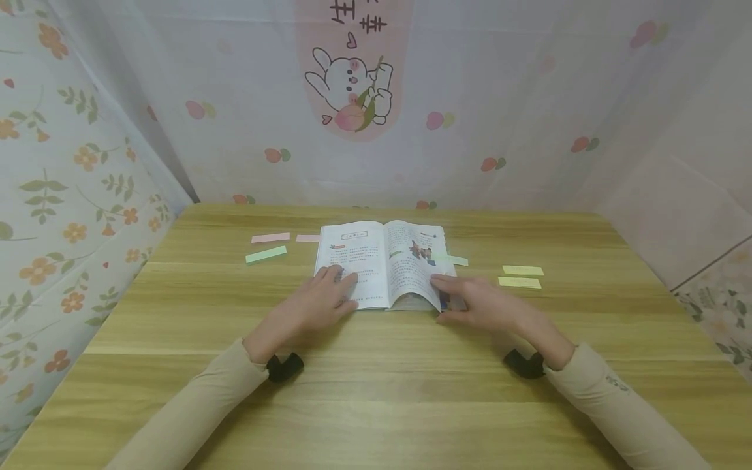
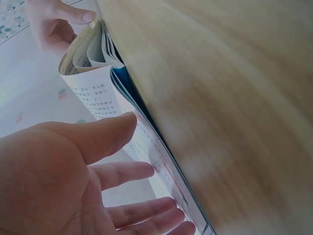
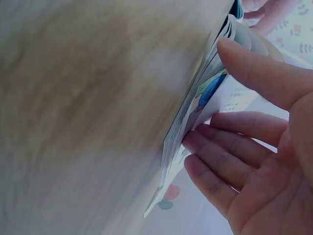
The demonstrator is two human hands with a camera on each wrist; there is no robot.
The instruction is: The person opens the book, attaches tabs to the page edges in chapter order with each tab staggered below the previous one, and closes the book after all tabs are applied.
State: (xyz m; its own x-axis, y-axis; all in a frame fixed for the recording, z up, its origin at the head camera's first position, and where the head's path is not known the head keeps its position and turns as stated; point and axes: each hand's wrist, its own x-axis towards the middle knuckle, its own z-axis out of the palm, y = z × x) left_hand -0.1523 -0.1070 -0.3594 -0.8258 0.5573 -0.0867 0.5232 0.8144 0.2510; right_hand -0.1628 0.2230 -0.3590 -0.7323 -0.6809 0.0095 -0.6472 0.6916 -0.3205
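An open book (image 1: 405,261) with printed pages lies on the wooden table, a colour picture on its right page. My left hand (image 1: 329,294) rests on the lower part of the left page; its fingers (image 2: 129,171) are nearly straight and the thumb is spread apart. At the lower right corner my right hand (image 1: 484,303) pinches the edge of the right-hand pages (image 3: 234,34), thumb below and fingers on the page. Those pages bow upward near the bottom edge. A pale green strip (image 1: 455,260) sticks out from the book's right side.
Left of the book lie a pink strip (image 1: 270,238) and a green strip (image 1: 266,254); another pink strip (image 1: 307,238) is at the book's left edge. Two yellow strips, including an upper one (image 1: 523,270), lie to the right. A patterned curtain (image 1: 499,98) hangs behind the table (image 1: 376,405).
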